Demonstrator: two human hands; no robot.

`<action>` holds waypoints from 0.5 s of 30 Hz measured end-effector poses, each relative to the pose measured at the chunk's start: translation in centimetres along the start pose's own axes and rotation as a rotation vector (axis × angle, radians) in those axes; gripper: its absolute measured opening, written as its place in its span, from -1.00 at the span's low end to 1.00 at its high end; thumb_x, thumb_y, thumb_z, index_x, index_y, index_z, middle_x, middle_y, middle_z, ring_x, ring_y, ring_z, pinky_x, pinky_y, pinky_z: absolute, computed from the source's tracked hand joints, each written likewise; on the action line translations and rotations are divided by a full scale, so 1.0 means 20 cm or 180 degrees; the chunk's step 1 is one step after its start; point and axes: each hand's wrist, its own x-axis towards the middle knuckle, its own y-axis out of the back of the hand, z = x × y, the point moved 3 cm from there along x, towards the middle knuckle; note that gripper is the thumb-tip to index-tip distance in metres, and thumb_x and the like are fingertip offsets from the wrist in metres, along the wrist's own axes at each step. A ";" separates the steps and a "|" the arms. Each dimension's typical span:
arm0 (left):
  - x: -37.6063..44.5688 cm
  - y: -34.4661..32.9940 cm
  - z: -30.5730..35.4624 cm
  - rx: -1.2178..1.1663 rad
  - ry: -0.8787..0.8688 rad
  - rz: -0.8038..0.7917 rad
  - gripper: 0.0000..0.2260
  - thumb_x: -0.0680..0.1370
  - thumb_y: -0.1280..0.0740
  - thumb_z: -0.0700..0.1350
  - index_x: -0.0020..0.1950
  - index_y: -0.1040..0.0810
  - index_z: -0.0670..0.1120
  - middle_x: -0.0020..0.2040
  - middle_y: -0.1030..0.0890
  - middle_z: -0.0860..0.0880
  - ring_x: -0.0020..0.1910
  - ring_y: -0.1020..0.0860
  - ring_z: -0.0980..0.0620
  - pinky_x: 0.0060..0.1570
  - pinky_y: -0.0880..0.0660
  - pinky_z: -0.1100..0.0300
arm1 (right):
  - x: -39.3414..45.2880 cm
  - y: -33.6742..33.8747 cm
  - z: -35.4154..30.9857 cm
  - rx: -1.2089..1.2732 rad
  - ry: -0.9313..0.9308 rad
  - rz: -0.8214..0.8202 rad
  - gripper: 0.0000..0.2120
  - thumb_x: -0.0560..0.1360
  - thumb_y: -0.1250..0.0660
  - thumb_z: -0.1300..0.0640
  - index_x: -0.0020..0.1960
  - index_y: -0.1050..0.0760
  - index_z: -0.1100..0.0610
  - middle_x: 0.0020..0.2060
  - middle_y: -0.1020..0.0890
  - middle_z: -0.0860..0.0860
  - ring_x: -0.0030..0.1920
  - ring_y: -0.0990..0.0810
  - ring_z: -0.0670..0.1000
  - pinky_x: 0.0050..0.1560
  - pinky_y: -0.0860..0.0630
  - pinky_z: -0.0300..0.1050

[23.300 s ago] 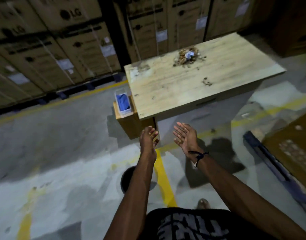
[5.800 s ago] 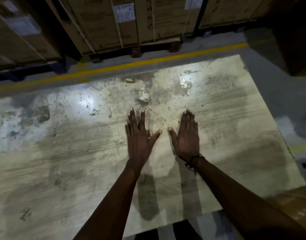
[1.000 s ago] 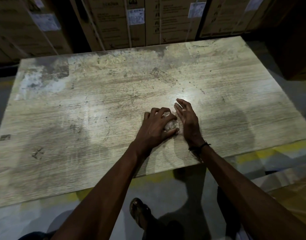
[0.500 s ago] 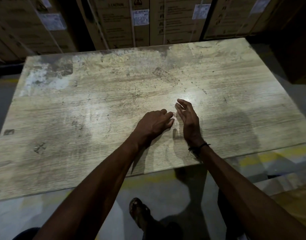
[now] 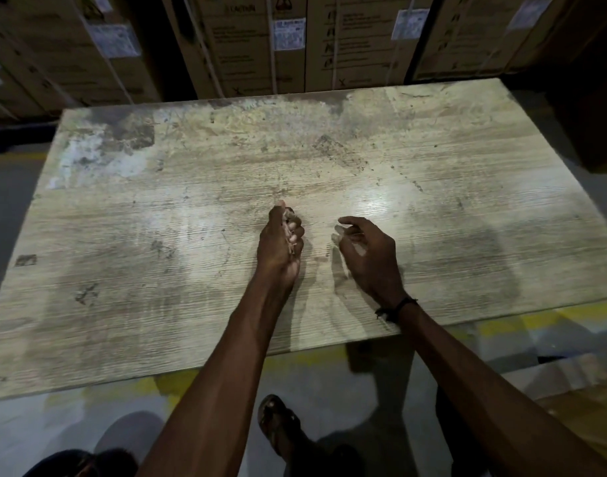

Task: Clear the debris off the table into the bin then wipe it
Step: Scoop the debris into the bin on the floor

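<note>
Debris (image 5: 291,235) is gathered in the left hand (image 5: 279,244), fingers curled tight round it above the middle of the tabletop (image 5: 123,304). Clearing looks nearly done: only specks and stains show on the wood, mostly toward the far side. Binning this handful and wiping seem to remain; no bin or cloth is in view. The right hand (image 5: 367,256) hovers just right, fingers loosely curled, holding nothing.
</note>
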 end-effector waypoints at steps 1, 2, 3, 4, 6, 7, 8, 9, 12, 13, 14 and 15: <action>-0.01 0.01 0.00 -0.0260 0.0050 -0.0066 -0.70 0.74 -0.19 0.04 -0.18 -0.40 0.02 -0.41 -0.35 0.11 -0.56 -0.27 0.21 -0.63 -0.16 0.37 | -0.01 0.00 -0.01 -0.0166 0.0127 -0.0045 -0.74 0.58 -0.48 0.13 0.24 -0.63 0.14 0.07 -0.71 -0.01 0.07 -0.68 -0.02 0.10 -0.61 -0.05; -0.01 0.03 0.01 -0.0472 0.0086 -0.0113 -0.70 0.74 -0.18 0.04 -0.17 -0.40 0.02 -0.41 -0.35 0.11 -0.55 -0.28 0.21 -0.64 -0.16 0.38 | -0.01 -0.02 -0.02 -0.0325 0.0249 -0.0094 -0.75 0.58 -0.49 0.12 0.23 -0.63 0.14 0.07 -0.70 -0.01 0.08 -0.66 -0.01 0.10 -0.60 -0.06; -0.02 0.04 0.02 -0.0648 0.0105 -0.0158 -0.71 0.74 -0.17 0.04 -0.16 -0.40 0.01 -0.41 -0.35 0.11 -0.55 -0.29 0.21 -0.65 -0.17 0.38 | -0.02 -0.02 -0.03 -0.0451 0.0355 -0.0146 -0.75 0.57 -0.49 0.12 0.23 -0.64 0.14 0.09 -0.70 0.00 0.09 -0.65 0.01 0.11 -0.58 -0.05; -0.03 0.05 0.02 -0.0787 0.0120 -0.0198 -0.71 0.75 -0.16 0.04 -0.15 -0.40 0.00 -0.40 -0.36 0.11 -0.56 -0.30 0.21 -0.66 -0.17 0.39 | -0.03 -0.02 -0.04 -0.0533 0.0437 -0.0214 -0.75 0.57 -0.49 0.12 0.23 -0.65 0.14 0.11 -0.70 0.00 0.12 -0.63 0.02 0.13 -0.57 -0.05; -0.03 0.06 0.03 -0.0956 0.0137 -0.0251 -0.70 0.76 -0.13 0.03 -0.14 -0.41 -0.01 -0.40 -0.37 0.11 -0.57 -0.31 0.21 -0.68 -0.17 0.38 | -0.04 -0.05 -0.05 -0.0673 0.0546 -0.0462 -0.73 0.55 -0.51 0.10 0.22 -0.66 0.13 0.14 -0.68 0.00 0.16 -0.59 0.01 0.17 -0.52 -0.12; -0.03 0.07 0.03 -0.0988 0.0142 -0.0256 -0.70 0.76 -0.12 0.03 -0.14 -0.41 -0.01 -0.40 -0.37 0.10 -0.57 -0.31 0.21 -0.69 -0.17 0.38 | -0.04 -0.06 -0.06 -0.0737 0.0566 -0.0579 -0.72 0.54 -0.51 0.07 0.22 -0.67 0.12 0.14 -0.66 -0.01 0.17 -0.57 -0.01 0.17 -0.50 -0.17; -0.03 0.08 0.03 -0.0997 0.0143 -0.0249 -0.70 0.76 -0.12 0.02 -0.14 -0.40 -0.01 -0.40 -0.37 0.10 -0.56 -0.31 0.21 -0.68 -0.16 0.39 | -0.05 -0.06 -0.06 -0.0784 0.0576 -0.0665 -0.73 0.55 -0.51 0.06 0.21 -0.67 0.11 0.14 -0.65 -0.03 0.17 -0.55 -0.02 0.16 -0.48 -0.21; -0.04 0.08 0.03 -0.0988 0.0139 -0.0233 -0.70 0.76 -0.13 0.02 -0.14 -0.40 -0.01 -0.40 -0.37 0.10 -0.56 -0.30 0.21 -0.68 -0.16 0.40 | -0.05 -0.06 -0.07 -0.0792 0.0588 -0.0723 -0.75 0.56 -0.50 0.06 0.20 -0.68 0.10 0.13 -0.63 -0.04 0.16 -0.54 -0.03 0.15 -0.48 -0.22; -0.06 0.07 0.03 -0.0925 0.0132 -0.0188 -0.71 0.76 -0.13 0.01 -0.15 -0.39 -0.01 -0.39 -0.35 0.10 -0.56 -0.29 0.20 -0.68 -0.13 0.40 | -0.05 -0.09 -0.10 -0.0707 0.0604 -0.0871 -0.87 0.59 -0.45 0.11 0.11 -0.71 0.10 0.04 -0.63 -0.06 0.08 -0.58 -0.04 0.08 -0.51 -0.15; -0.07 0.07 0.03 -0.0916 0.0133 -0.0166 -0.71 0.75 -0.13 0.01 -0.15 -0.39 -0.01 -0.40 -0.34 0.10 -0.56 -0.28 0.20 -0.68 -0.12 0.40 | -0.04 -0.10 -0.10 -0.0699 0.0570 -0.0915 -0.89 0.59 -0.45 0.12 0.08 -0.71 0.11 0.00 -0.63 -0.05 0.04 -0.60 -0.03 0.04 -0.54 -0.08; -0.07 0.06 0.03 -0.0927 0.0135 -0.0141 -0.71 0.75 -0.13 0.01 -0.15 -0.39 -0.01 -0.40 -0.34 0.10 -0.56 -0.28 0.20 -0.68 -0.11 0.40 | -0.03 -0.11 -0.11 -0.0698 0.0520 -0.0939 -0.90 0.59 -0.44 0.13 0.05 -0.71 0.11 -0.03 -0.64 -0.04 0.01 -0.62 -0.02 -0.01 -0.56 0.00; -0.08 0.06 0.03 -0.0951 0.0145 -0.0117 -0.71 0.76 -0.12 0.01 -0.14 -0.38 -0.01 -0.40 -0.34 0.10 -0.56 -0.28 0.20 -0.68 -0.11 0.40 | -0.01 -0.11 -0.12 -0.0679 0.0453 -0.0974 -0.91 0.59 -0.44 0.14 0.04 -0.71 0.11 -0.05 -0.65 -0.03 -0.02 -0.63 -0.01 -0.03 -0.57 0.06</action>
